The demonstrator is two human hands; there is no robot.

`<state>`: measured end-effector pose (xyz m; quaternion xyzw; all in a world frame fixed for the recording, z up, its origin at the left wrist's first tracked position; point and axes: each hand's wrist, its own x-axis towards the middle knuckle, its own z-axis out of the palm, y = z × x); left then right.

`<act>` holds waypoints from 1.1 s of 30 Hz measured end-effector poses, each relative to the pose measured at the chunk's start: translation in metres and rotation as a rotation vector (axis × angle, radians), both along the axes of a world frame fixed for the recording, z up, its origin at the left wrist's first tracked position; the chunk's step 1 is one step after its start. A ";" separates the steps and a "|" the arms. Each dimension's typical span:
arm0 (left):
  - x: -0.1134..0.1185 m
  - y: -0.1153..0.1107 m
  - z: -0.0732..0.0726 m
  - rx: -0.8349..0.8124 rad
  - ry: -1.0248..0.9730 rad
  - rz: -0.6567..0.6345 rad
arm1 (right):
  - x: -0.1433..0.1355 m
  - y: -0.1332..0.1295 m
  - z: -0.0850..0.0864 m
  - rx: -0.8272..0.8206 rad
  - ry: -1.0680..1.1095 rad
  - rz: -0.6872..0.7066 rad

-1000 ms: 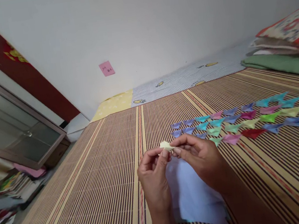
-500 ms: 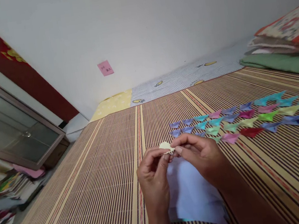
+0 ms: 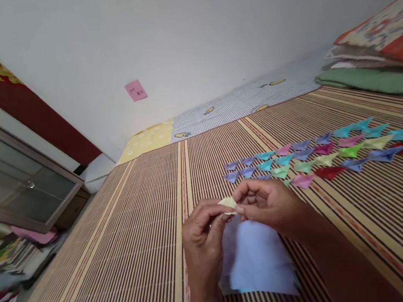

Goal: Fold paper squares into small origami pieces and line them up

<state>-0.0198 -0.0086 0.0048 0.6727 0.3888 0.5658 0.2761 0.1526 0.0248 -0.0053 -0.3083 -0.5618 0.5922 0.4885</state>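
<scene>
A small pale yellow piece of folded paper (image 3: 227, 204) is held up between both hands. My left hand (image 3: 205, 228) pinches its left side between thumb and fingers. On the other side, my right hand (image 3: 267, 204) grips the right edge with thumb and forefinger; the fingers hide part of the paper. Beneath the hands lies a stack of pale blue-white paper sheets (image 3: 256, 260) on the striped mat. Several small folded paper pieces, among them a red one (image 3: 330, 173) and a bright green one (image 3: 350, 151), stand in rows beyond my right hand.
The striped bamboo mat (image 3: 124, 242) covers the bed. Folded bedding (image 3: 375, 81) and a patterned pillow (image 3: 386, 25) are piled at the far right. A pink note (image 3: 136, 90) sticks to the wall. A glass-panelled cabinet (image 3: 12, 167) and books (image 3: 18, 259) stand at the left.
The yellow paper has turned in my fingers and now shows a pleated, more pointed face instead of a rounded edge. Both hands keep hold of it. The view has shifted slightly.
</scene>
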 end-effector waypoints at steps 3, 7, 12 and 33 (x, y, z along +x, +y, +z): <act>0.002 0.000 0.002 0.009 0.023 -0.003 | 0.000 -0.001 0.001 0.037 -0.026 -0.028; 0.002 -0.001 0.005 0.005 0.052 -0.028 | 0.002 -0.003 0.005 0.083 -0.086 -0.056; -0.003 -0.002 0.006 0.021 0.088 -0.027 | 0.004 -0.003 0.007 0.070 -0.058 -0.029; -0.001 -0.006 0.010 0.036 0.160 -0.010 | 0.001 -0.004 0.009 -0.006 -0.052 0.040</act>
